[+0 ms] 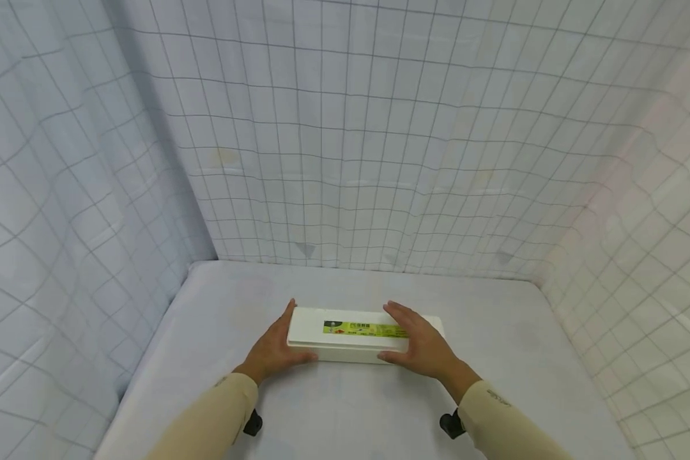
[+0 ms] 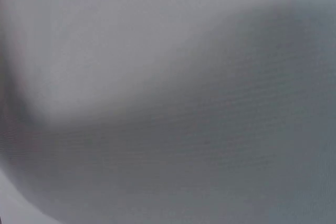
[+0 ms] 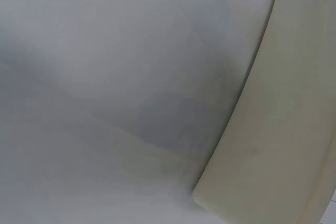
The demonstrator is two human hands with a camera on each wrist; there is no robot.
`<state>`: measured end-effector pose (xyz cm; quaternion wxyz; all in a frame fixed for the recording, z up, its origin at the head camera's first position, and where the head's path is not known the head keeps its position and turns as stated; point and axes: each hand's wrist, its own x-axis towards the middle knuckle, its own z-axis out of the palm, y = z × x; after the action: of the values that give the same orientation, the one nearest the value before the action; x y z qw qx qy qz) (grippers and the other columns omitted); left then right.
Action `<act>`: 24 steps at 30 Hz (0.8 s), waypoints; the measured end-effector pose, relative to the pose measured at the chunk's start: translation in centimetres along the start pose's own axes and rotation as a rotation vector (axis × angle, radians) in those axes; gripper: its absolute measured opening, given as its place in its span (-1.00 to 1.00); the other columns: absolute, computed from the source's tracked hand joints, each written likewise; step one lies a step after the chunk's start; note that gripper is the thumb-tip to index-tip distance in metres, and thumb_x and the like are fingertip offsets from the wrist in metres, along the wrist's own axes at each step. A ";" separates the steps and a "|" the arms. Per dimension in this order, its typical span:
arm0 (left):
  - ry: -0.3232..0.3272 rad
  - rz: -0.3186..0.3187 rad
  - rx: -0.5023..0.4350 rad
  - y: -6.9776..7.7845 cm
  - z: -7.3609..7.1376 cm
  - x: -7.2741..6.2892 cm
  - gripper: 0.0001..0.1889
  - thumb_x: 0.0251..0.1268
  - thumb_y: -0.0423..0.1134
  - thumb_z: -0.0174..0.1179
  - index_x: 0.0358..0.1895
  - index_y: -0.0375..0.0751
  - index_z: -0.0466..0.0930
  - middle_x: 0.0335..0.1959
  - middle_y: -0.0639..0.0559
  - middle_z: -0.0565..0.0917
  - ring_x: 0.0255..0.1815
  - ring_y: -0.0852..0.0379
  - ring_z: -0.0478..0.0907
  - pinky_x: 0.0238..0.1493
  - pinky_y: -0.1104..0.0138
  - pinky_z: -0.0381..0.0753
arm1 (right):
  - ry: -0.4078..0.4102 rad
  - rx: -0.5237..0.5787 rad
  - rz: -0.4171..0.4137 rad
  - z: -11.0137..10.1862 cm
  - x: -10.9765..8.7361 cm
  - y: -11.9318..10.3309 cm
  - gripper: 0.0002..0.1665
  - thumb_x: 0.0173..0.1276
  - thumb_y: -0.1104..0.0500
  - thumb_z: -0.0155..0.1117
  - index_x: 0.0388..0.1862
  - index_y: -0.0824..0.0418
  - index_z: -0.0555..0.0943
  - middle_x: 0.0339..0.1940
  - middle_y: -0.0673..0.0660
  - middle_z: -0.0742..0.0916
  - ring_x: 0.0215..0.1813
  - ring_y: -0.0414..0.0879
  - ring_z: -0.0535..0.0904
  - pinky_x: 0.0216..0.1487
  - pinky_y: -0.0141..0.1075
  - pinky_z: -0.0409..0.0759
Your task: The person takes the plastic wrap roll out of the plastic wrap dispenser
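A long white box [image 1: 308, 324] with a yellow-green printed label [image 1: 359, 329] lies lengthwise across the white table, its lid seam showing along the front. My left hand [image 1: 272, 350] grips its left end, thumb along the front face and a finger at the back corner. Toward the other end, my right hand [image 1: 428, 348] holds it with the thumb at the front and the fingers over the top and right end. In the right wrist view the cream-white side of the box [image 3: 262, 129] fills the right part. The left wrist view is a grey blur with no fingers showing.
White cloth covers the table [image 1: 345, 409]. Grid-patterned white curtains stand behind [image 1: 333, 160], at the left [image 1: 63, 211] and at the right [image 1: 650, 268]. Dark wrist devices show under the left sleeve [image 1: 207, 421] and the right sleeve [image 1: 506, 421].
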<state>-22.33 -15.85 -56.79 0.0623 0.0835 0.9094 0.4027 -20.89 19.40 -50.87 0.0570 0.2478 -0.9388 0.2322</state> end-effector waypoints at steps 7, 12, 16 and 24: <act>0.040 0.000 -0.081 -1.4 1.5 -0.5 0.48 -0.23 0.29 0.62 0.69 -0.09 -0.23 0.66 -0.07 0.16 0.66 -0.18 0.11 0.60 -0.15 0.17 | -0.038 -0.104 -0.052 1.4 0.8 -0.1 0.22 0.03 -0.43 0.54 0.60 -0.06 0.27 0.58 0.02 0.43 0.57 0.05 0.37 0.62 0.07 0.24; 0.100 0.054 -0.169 -2.3 2.5 -0.5 0.43 -0.25 0.22 0.66 0.68 -0.12 -0.11 0.60 -0.04 0.30 0.63 -0.13 0.20 0.59 -0.13 0.20 | -0.030 -0.164 -0.121 2.2 0.9 -0.5 0.24 -0.02 -0.46 0.54 0.58 -0.02 0.31 0.54 0.07 0.47 0.56 0.00 0.38 0.64 0.12 0.17; 0.120 0.071 -0.162 -2.5 2.6 0.0 0.44 -0.28 0.27 0.66 0.67 -0.12 -0.08 0.52 -0.04 0.42 0.56 -0.12 0.32 0.54 -0.12 0.29 | -0.016 -0.195 -0.148 2.4 1.4 -0.8 0.23 -0.02 -0.45 0.55 0.57 -0.01 0.32 0.53 0.08 0.48 0.55 0.01 0.39 0.63 0.14 0.19; 0.097 0.087 -0.166 -1.9 2.7 0.9 0.19 -0.34 0.20 0.70 0.51 0.15 0.23 0.31 0.17 0.61 0.36 0.07 0.53 0.42 -0.02 0.45 | -0.079 -0.178 -0.114 3.1 2.6 -1.3 0.25 -0.05 -0.40 0.59 0.58 -0.02 0.31 0.55 0.11 0.45 0.57 0.04 0.36 0.64 0.16 0.14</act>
<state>-22.95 -15.00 -60.01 0.0074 0.0978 0.8705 0.4824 -22.47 15.81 -52.49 0.0548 0.3039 -0.9416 0.1345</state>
